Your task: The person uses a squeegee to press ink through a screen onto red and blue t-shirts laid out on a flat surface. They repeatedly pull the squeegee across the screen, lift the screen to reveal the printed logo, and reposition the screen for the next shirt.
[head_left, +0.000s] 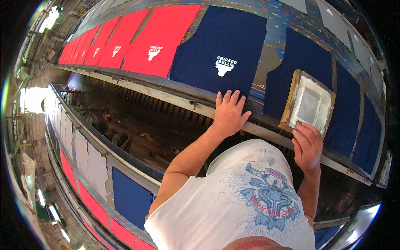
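My left hand (230,111) is open, its fingers spread over the near edge of a navy fabric panel (200,46) that bears a white bull-head print (225,66). To the right, a wooden-framed printing screen (289,100) lies on another navy panel (277,85). White ink (327,106) coats the mesh around a paler rectangle, where a faint bull-head shape shows. At the screen's near end my right hand (308,143) is closed on what looks like a small squeegee (298,123); only a dark yellowish end shows by the fingertips.
Red printed panels (160,41) run in a row to the far left along the paint-stained table (271,54). More navy panels (343,112) lie at right. A second long table with grey panels (87,158) stands behind me on the left, across a dark gap.
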`<state>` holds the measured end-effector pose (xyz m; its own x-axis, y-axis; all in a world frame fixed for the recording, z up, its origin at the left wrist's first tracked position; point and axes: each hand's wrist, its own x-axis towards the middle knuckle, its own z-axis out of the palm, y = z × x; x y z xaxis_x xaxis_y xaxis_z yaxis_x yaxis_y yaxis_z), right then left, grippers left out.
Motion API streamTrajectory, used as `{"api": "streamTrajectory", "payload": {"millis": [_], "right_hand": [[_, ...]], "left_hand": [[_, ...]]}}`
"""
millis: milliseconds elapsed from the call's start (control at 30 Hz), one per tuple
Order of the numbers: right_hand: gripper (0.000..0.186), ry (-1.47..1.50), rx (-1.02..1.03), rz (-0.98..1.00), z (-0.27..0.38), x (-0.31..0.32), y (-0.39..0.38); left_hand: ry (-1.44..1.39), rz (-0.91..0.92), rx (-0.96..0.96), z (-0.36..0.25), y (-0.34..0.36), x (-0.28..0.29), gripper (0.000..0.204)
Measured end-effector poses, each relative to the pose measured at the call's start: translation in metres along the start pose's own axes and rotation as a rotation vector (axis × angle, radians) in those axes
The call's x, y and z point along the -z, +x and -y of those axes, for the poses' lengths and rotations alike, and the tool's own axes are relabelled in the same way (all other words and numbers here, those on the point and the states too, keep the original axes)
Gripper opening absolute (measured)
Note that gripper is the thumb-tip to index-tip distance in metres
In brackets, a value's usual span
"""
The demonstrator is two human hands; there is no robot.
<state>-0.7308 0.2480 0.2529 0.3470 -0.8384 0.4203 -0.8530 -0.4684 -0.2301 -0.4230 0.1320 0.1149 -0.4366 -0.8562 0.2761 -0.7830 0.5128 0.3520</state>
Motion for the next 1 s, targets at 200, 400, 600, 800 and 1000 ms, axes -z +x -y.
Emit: {"api": "streamTrajectory", "payload": {"millis": [200, 400, 600, 800, 1000], "right_hand": [[0.034, 0.009, -0.013, 0.005, 0.002, -0.003, -0.004], [0.034, 0.009, -0.016, -0.015, 0.005, -0.002, -0.008], [0.034, -0.004, -0.033, -0.02, 0.007, 0.003, -0.025], [0.032, 0.001, -0.073, -0.059, 0.004, 0.003, -0.04], [0.032, 0.029, -0.067, -0.075, 0.006, -0.002, -0.039]], "left_hand": [[0.018, 0.035, -0.033, 0.001, 0.004, 0.007, 0.064], [0.071, 0.089, -0.07, -0.001, 0.012, 0.015, 0.063], [-0.043, -0.003, -0.131, 0.034, 0.022, 0.033, 0.046], [0.271, 0.128, -0.089, 0.098, 0.025, 0.071, 0.054], [0.34, 0.269, -0.038, 0.105, 0.029, 0.071, 0.058]]}}
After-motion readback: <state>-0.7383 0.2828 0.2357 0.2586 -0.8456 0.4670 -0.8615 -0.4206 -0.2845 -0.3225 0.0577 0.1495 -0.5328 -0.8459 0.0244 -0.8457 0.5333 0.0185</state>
